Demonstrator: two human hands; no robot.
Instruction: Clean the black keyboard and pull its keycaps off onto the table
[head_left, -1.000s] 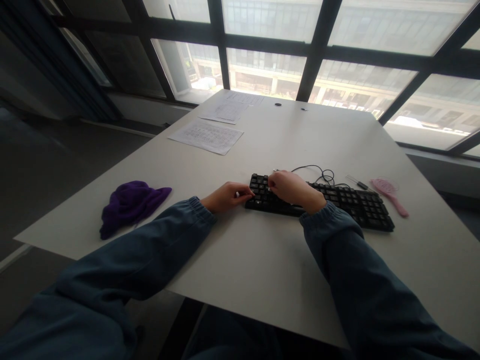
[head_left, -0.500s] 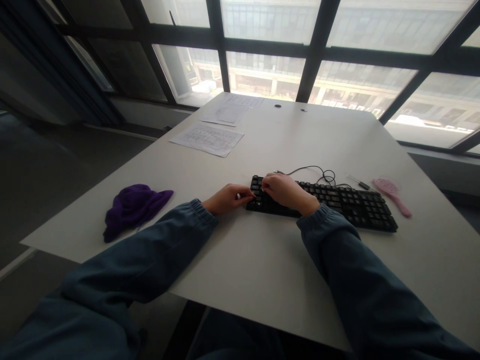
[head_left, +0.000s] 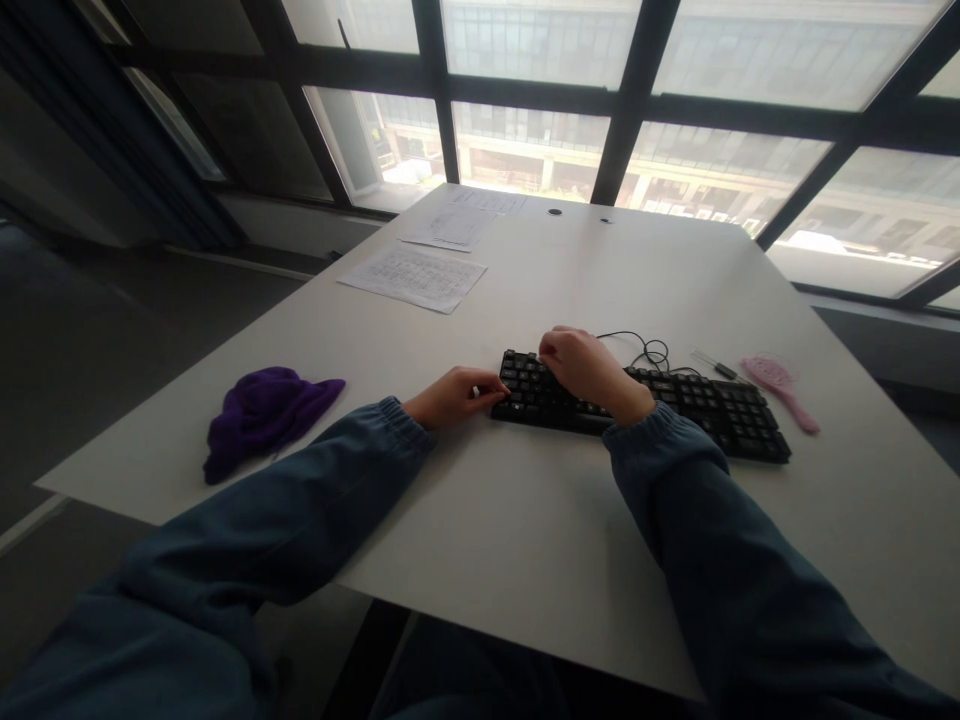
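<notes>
A black keyboard [head_left: 739, 420] lies across the middle of the white table [head_left: 517, 560]. At its left end is my left hand [head_left: 457, 397], with thumb and fingers pinched together at the keyboard's edge. My right hand [head_left: 589, 368] is over the left part of the keys, knuckles up and fingers curled closed. Its fingertips are turned away, so what they hold, if anything, is hidden. Behind the keyboard runs its thin black cable [head_left: 652, 350], looped on the tabletop.
A purple knitted hat [head_left: 266, 420] lies to the left. Beyond the keyboard's right end are a pink hairbrush [head_left: 780, 385] and a small dark-handled tool [head_left: 721, 369]. Printed sheets [head_left: 416, 278] lie toward the far left, before large windows [head_left: 532, 150].
My right hand has shifted right and slightly away from me over the keyboard, uncovering more keys at the left. My left hand has stayed at the keyboard's left end.
</notes>
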